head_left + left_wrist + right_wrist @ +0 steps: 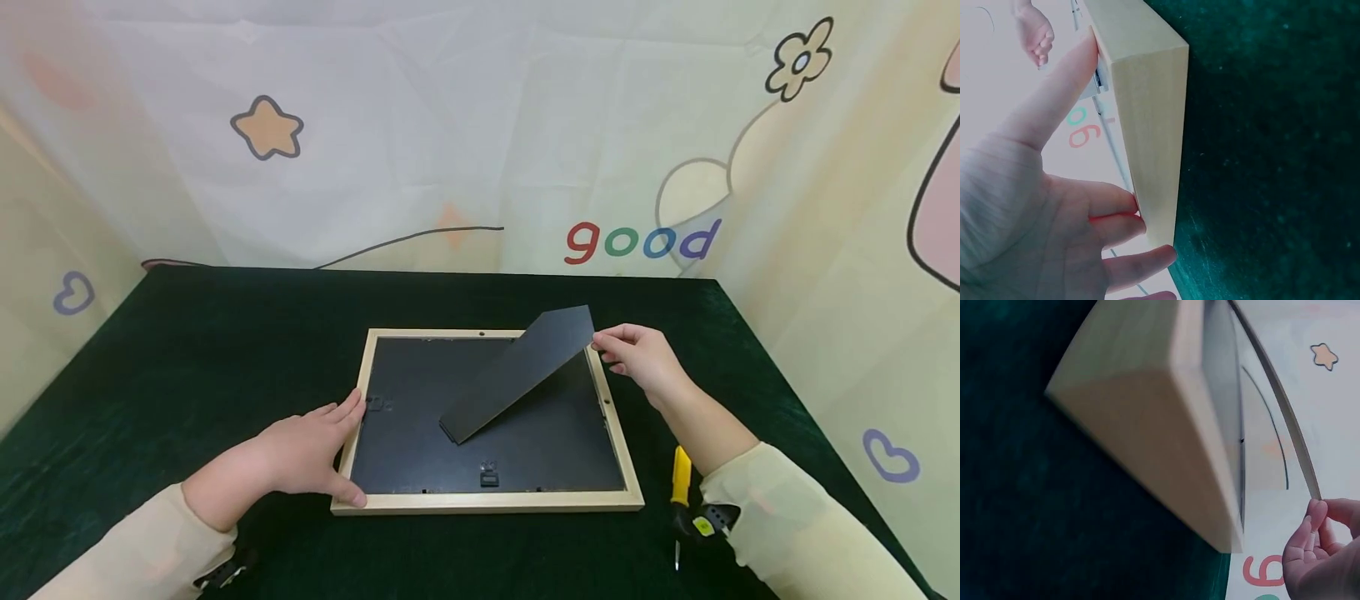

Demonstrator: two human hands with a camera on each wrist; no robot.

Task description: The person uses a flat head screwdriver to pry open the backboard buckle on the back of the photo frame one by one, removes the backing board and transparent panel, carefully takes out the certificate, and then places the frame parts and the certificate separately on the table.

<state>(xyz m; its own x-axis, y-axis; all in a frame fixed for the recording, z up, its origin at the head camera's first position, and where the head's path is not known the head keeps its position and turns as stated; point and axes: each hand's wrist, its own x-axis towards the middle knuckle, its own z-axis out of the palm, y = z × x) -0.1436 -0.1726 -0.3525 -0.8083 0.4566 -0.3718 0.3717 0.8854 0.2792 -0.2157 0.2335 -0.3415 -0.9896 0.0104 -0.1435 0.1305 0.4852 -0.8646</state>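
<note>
A picture frame with a pale wood border [487,502] and a black back panel [420,375] lies face down on the dark green cloth. The right hand [641,360] pinches the free end of the black stand leg [525,367], which is raised at an angle from the panel. In the right wrist view the leg's thin edge [1291,425] runs down to the pinching fingertips of the right hand [1322,553]. Fingers extended, the left hand [311,450] rests on the frame's left side, its thumb on the near left corner; the left wrist view shows this hand [1066,206] against the wooden side [1150,144].
A screwdriver with a yellow and black handle [681,477] lies right of the frame, beside the right sleeve [795,508]. Behind the green-covered table [225,333] hangs a pale printed curtain [405,125]. Small metal hangers [489,475] sit on the back panel.
</note>
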